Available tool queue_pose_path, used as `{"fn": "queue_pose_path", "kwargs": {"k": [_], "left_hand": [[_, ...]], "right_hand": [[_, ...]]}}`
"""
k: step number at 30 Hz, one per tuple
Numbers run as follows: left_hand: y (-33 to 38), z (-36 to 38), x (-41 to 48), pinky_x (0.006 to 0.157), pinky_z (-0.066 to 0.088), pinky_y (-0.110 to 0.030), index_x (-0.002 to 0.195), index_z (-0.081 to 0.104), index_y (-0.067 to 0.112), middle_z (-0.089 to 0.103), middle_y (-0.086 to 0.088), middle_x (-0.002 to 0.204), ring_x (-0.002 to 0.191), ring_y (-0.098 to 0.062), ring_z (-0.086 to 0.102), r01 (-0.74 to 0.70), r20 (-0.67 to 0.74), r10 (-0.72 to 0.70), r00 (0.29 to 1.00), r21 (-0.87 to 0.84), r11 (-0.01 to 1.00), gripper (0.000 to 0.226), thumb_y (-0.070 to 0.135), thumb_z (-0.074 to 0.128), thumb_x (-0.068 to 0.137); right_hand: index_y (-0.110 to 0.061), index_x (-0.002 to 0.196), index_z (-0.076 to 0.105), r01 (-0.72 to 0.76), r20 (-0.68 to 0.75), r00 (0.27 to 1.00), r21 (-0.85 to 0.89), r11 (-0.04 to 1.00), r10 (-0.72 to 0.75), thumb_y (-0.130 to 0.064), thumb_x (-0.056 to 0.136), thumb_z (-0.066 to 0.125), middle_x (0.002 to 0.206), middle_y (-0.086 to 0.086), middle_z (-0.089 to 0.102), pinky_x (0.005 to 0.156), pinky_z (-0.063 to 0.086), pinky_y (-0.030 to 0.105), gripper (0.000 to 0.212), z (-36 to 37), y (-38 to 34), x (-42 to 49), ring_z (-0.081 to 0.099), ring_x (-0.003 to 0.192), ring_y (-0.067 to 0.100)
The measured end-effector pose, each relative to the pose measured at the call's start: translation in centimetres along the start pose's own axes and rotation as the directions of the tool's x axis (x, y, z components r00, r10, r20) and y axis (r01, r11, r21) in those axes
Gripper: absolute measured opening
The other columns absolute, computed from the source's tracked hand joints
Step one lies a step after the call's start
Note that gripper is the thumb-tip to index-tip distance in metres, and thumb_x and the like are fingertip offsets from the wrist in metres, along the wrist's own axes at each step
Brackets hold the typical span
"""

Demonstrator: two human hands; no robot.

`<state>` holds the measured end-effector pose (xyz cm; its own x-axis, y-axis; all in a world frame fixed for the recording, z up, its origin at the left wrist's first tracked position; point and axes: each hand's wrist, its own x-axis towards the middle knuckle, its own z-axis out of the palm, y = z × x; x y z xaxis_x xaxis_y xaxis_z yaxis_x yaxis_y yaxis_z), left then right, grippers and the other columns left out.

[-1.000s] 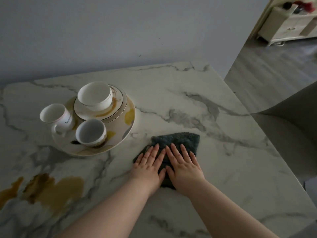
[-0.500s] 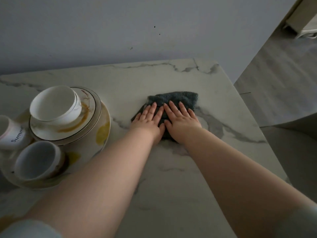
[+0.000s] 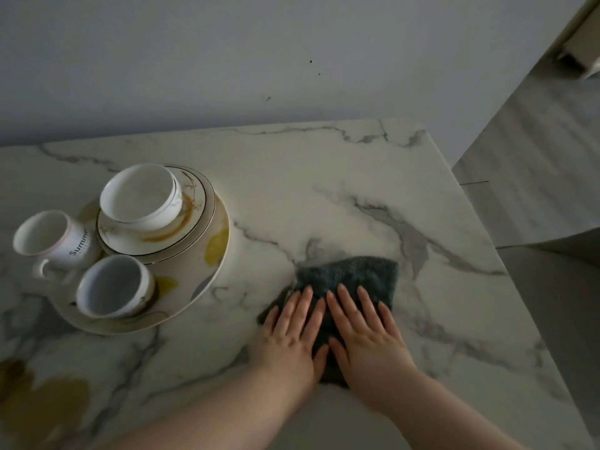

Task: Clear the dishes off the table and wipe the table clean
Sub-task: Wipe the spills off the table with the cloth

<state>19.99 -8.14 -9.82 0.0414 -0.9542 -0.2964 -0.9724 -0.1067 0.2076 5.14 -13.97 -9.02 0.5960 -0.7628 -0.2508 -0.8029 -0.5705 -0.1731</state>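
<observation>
Step in hand: wiping. Judged early in the task, since the dishes are not yet off the table [image 3: 324, 177].
Cloth: the dark cloth [image 3: 354, 274] lies flat on the marble top at 4 o'clock from the dish stack, near the table's right edge.
Left hand: the left hand [image 3: 289, 339] lies flat on the cloth's near-left part, fingers straight and pressing. It grasps nothing.
Right hand: the right hand [image 3: 367, 336] lies flat just beside it, thumbs nearly touching, fingers straight and pressing. It grasps nothing.
Dishes: the big plate [image 3: 198, 264] sits at 9 o'clock from the cloth. It carries a small plate [image 3: 198, 209] with a bowl [image 3: 139, 193] on it, a mug [image 3: 52, 238] and a cup [image 3: 113, 285]. Both plates show yellow smears.
Spill: a brown-yellow spill [image 3: 45, 407] sits at 7 o'clock in the view, well apart from the cloth.
Technique: keep the palms flat and the weight even so the cloth does not bunch, and overlap the strokes. Steer clear of the big plate's rim, which is near the cloth's left corner. The spill probably wants a clean face of the cloth.
Hidden: the cloth's near edge is under both palms. Whether it is damp cannot be told.
Cut off: the spill runs out of frame at lower left, and the table's left and near edges are out of view.
Unclear: the mug's lettering reads only in part, the cup's handle is not seen, and the light is dim with the spill blurred.
</observation>
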Motion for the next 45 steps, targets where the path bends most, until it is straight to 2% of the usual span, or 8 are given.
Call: {"fn": "queue_pose_path", "kwargs": {"k": [5,6,8,10,13,25,34,45], "left_hand": [[-0.8,0.2,0.1,0.101,0.029,-0.038,0.135,0.055,0.020,0.047,-0.006,0.146,0.132,-0.019,0.039,-0.041,-0.021,0.041,0.999,-0.008,0.999,0.066,0.054,0.037,0.081],[-1.0,-0.7,1.0,0.106,0.025,-0.036,0.142,0.045,0.023,0.035,-0.004,0.153,0.138,-0.018,0.034,-0.024,-0.036,0.023,0.999,-0.012,1.000,0.067,0.054,0.034,0.084],[-1.8,-2.1,3.9,0.118,0.005,-0.033,0.152,0.003,0.031,-0.009,0.003,0.160,0.148,-0.012,0.001,-0.036,-0.028,0.038,0.999,0.070,0.997,0.066,0.056,0.021,0.093],[-2.8,-3.7,7.4,0.119,-0.007,-0.034,0.148,-0.019,0.033,-0.030,0.008,0.155,0.145,-0.010,-0.021,0.023,0.042,-0.027,0.999,0.089,0.996,0.068,0.057,0.016,0.096],[-4.0,-5.7,12.5,0.119,-0.006,-0.034,0.149,-0.018,0.034,-0.029,0.008,0.156,0.145,-0.010,-0.022,0.088,0.042,-0.092,0.995,0.090,0.992,0.068,0.058,0.017,0.097],[-5.2,-10.3,24.3,0.119,-0.002,-0.037,0.151,-0.011,0.034,-0.022,0.007,0.159,0.147,-0.012,-0.016,0.157,0.066,-0.165,0.984,0.108,0.982,0.066,0.056,0.021,0.097],[-3.4,-7.3,17.8,0.120,-0.002,-0.037,0.151,-0.014,0.033,-0.024,0.006,0.158,0.147,-0.014,-0.016,0.099,0.070,-0.107,0.992,0.115,0.988,0.067,0.055,0.018,0.097],[-1.2,-1.2,-0.2,0.118,-0.008,-0.037,0.151,-0.017,0.030,-0.030,0.004,0.156,0.145,-0.014,-0.022,-0.012,0.092,0.003,0.996,0.097,0.995,0.067,0.052,0.018,0.098]], "right_hand": [[-0.024,0.144,0.045,0.049,-0.026,0.998,-0.049,0.998,-0.051,-0.050,0.088,0.038,0.149,-0.003,0.043,0.106,0.023,0.042,0.062,0.1,0.5,0.2,0.035,0.139,0.024],[-0.024,0.144,0.044,0.047,-0.016,0.999,-0.055,0.997,-0.048,-0.050,0.089,0.037,0.150,-0.003,0.043,0.107,0.024,0.042,0.062,-0.1,0.8,1.4,0.038,0.139,0.026],[-0.025,0.147,0.040,0.029,-0.008,1.000,-0.052,0.998,-0.029,-0.051,0.090,0.030,0.152,-0.004,0.039,0.111,0.027,0.043,0.063,-1.2,1.3,4.3,0.039,0.139,0.027],[-0.030,0.153,0.020,0.041,0.013,0.999,-0.047,0.998,-0.041,-0.054,0.089,0.013,0.160,-0.008,0.018,0.116,0.018,0.043,0.069,-2.3,1.7,8.1,0.019,0.148,0.025],[-0.035,0.154,-0.001,0.024,-0.023,0.999,-0.026,0.999,-0.024,-0.053,0.095,0.013,0.162,-0.012,-0.004,0.118,0.003,0.042,0.063,-3.8,2.8,13.8,-0.004,0.150,0.020],[-0.037,0.153,-0.006,-0.054,0.036,0.998,-0.036,0.998,0.055,-0.052,0.100,0.018,0.162,-0.012,-0.009,0.119,0.002,0.042,0.060,-7.4,6.5,25.7,-0.008,0.149,0.019],[-0.036,0.153,-0.007,-0.082,0.067,0.994,0.013,0.997,0.081,-0.049,0.100,0.020,0.162,-0.012,-0.011,0.120,-0.001,0.040,0.060,-5.8,4.7,18.0,-0.009,0.149,0.019],[-0.038,0.152,-0.012,-0.146,0.076,0.987,0.054,0.988,0.142,-0.049,0.101,0.020,0.160,-0.013,-0.016,0.119,-0.005,0.039,0.061,-0.2,-2.5,-0.2,-0.016,0.148,0.018]]}}
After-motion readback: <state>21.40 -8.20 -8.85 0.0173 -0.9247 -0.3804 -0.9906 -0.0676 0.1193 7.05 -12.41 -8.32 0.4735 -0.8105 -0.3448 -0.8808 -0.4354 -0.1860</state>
